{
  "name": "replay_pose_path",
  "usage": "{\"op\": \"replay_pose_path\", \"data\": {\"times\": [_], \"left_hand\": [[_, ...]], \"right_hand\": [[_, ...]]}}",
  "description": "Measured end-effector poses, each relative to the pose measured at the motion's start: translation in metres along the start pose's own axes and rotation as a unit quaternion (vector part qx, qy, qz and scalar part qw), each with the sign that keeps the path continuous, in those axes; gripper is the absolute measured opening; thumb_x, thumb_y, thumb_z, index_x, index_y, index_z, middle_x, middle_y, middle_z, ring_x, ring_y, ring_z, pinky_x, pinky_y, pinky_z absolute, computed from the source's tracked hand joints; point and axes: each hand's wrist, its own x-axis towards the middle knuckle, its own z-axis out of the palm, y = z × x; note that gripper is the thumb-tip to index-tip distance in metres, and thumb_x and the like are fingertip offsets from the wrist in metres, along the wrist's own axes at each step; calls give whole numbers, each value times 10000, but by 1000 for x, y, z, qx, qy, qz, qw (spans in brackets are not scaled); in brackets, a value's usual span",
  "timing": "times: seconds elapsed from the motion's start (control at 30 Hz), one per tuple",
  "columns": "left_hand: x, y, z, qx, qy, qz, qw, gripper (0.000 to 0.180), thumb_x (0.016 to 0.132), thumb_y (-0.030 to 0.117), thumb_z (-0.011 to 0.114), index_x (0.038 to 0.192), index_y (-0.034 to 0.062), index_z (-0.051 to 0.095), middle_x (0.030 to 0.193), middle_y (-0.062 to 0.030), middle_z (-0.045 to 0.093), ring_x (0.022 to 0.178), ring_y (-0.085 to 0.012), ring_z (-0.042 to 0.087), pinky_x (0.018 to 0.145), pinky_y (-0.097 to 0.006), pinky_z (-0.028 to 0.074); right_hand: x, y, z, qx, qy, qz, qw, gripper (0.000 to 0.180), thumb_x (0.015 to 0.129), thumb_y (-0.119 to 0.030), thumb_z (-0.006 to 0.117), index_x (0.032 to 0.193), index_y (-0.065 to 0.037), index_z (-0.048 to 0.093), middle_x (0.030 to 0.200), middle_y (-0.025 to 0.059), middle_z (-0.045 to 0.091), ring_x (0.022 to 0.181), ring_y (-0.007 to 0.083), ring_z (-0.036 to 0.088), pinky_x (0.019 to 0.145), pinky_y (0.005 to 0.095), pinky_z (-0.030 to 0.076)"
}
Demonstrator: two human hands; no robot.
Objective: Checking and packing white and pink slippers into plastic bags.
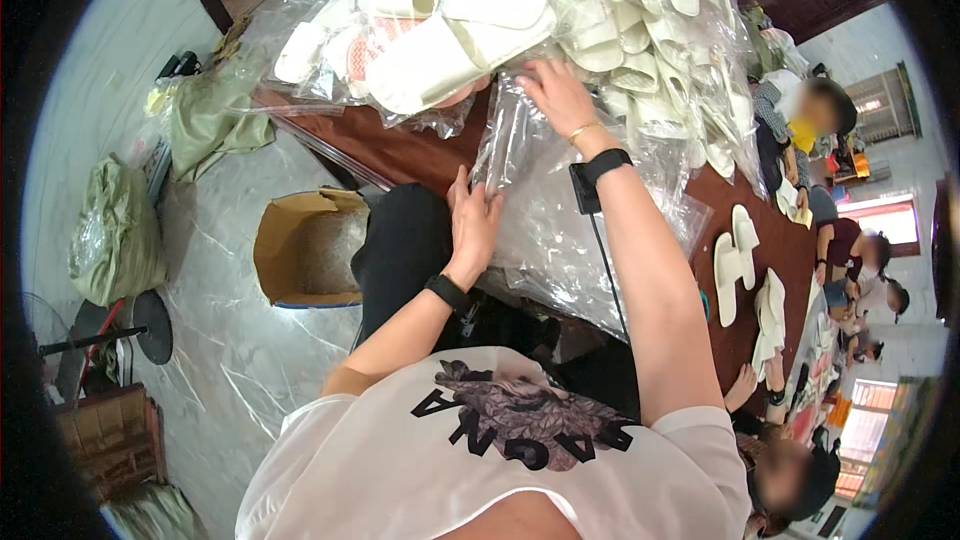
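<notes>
Gripping the near end of a clear plastic bag [508, 135], the left hand [472, 220] has its fingers closed on the film, while the right hand [556, 90] pinches the far end, fingers together on it. The bag stretches between them over the dark wooden table [420, 155]; whether anything is inside it cannot be told. Just beyond the right hand lie bagged white slippers [450, 25] in a heap. Under both hands spreads a pile of empty clear bags [560, 240]. Left of the left hand, an open cardboard box [300, 250] stands on the floor.
</notes>
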Motion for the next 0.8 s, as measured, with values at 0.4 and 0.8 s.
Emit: {"op": "replay_pose_path", "data": {"times": [0.4, 0.8], "left_hand": [[19, 45, -23, -119, -154, -78, 978, 210, 933, 113, 605, 1075, -19, 522, 876, -136, 651, 694, -222, 663, 587, -332, 506], [-56, 123, 4, -388, -235, -76, 888, 201, 954, 173, 606, 1057, 13, 540, 638, 28, 513, 575, -56, 432, 503, -258, 363]], "right_hand": [[-14, -14, -64, -81, 61, -48, 994, 243, 918, -304, 566, 941, -63, 543, 896, 110, 615, 823, 309, 602, 670, 392, 480], [-97, -12, -169, -181, 67, -63, 979, 202, 913, -256, 574, 929, -62, 516, 817, 131, 574, 715, 337, 591, 602, 419, 464]]}}
